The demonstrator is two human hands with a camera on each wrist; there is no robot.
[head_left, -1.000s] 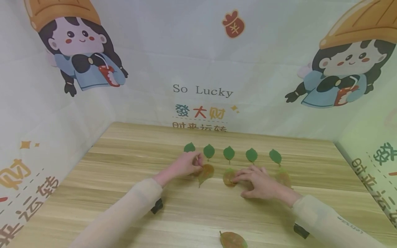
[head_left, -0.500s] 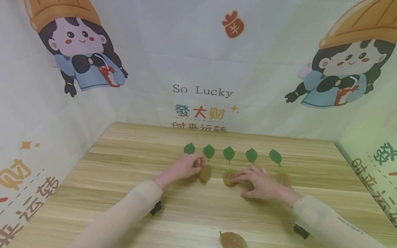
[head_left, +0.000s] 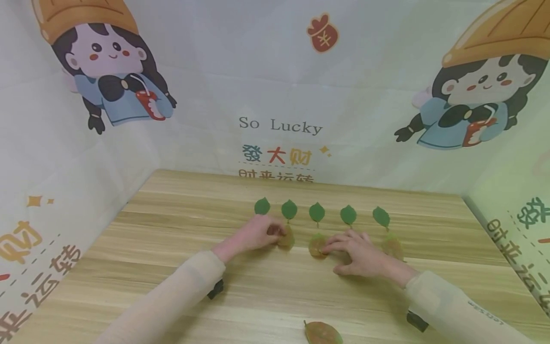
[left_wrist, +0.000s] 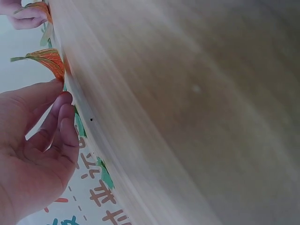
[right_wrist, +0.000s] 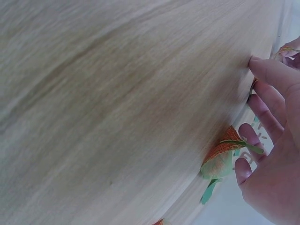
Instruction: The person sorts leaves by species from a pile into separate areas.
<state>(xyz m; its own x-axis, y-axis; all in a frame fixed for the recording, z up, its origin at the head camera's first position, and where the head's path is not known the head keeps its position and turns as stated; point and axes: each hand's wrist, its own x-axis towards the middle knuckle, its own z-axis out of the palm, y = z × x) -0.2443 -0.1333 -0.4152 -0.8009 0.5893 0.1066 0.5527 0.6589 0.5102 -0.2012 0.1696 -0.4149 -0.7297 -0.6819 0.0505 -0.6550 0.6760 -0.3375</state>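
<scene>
An orange-brown leaf (head_left: 287, 238) is pinched at its edge between the thumb and index finger of my left hand (head_left: 259, 231). In the left wrist view this leaf (left_wrist: 50, 61) stands tilted, its stem sticking out from the table. My right hand (head_left: 361, 255) rests with spread fingers, its fingertips on an orange-green leaf (head_left: 317, 245). Another orange-green leaf (head_left: 393, 247) lies partly behind the right wrist; the right wrist view shows a curled orange-and-green leaf (right_wrist: 220, 154) beside the little finger. Beyond the hands runs a row of several green leaves (head_left: 317, 212).
One more reddish-green leaf (head_left: 323, 332) lies at the front edge of the view. The wood-grain table (head_left: 258, 306) ends at the back against a printed white cloth (head_left: 206, 119), which also hangs at both sides.
My left hand has shifted slightly right and toward me, and the leaf at its fingertips has turned, its stem no longer showing in the head view. My right hand stays in place.
</scene>
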